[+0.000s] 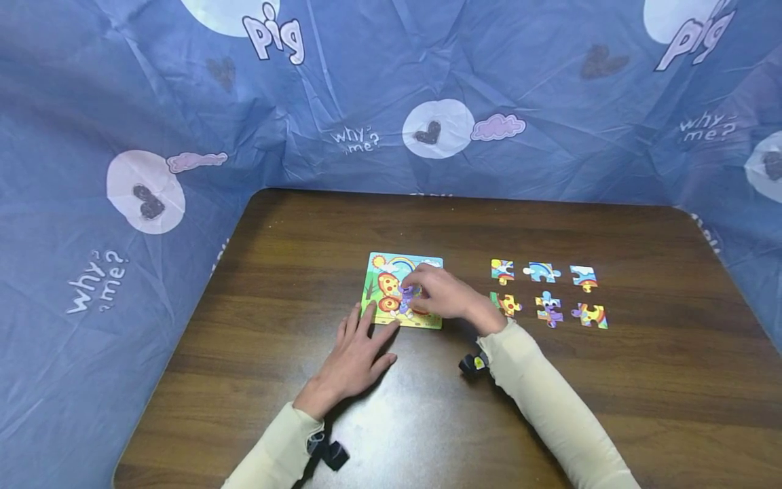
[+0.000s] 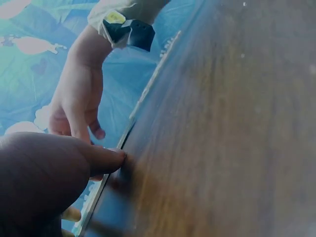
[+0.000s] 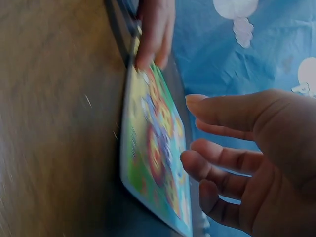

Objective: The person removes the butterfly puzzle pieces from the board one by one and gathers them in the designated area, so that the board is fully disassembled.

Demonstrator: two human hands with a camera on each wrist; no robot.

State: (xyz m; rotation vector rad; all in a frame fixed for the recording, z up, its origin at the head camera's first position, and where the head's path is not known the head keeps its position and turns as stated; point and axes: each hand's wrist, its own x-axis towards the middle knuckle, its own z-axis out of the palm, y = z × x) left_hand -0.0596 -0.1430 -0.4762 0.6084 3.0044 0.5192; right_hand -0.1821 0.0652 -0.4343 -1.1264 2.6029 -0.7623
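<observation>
A butterfly puzzle board (image 1: 389, 277) lies flat on the table, its picture showing a sun, a rainbow and a purple-bodied butterfly. My left hand (image 1: 356, 360) rests at its lower left, straight fingertips on the board's near edge. Over the right half of the picture hovers my right hand (image 1: 444, 293), hiding one wing. In the right wrist view, that hand's thumb and loosely bent fingers (image 3: 217, 165) stand apart with nothing between them, close over the board (image 3: 153, 143). The left wrist view shows the left thumb (image 2: 101, 158) near the board's edge.
Several loose puzzle pieces lie in two rows right of the board, among them a rainbow piece (image 1: 541, 272), a purple piece (image 1: 550, 310) and a sun piece (image 1: 502, 268). The brown wooden table (image 1: 293, 272) meets a blue printed cloth (image 1: 342, 81) at the back and sides.
</observation>
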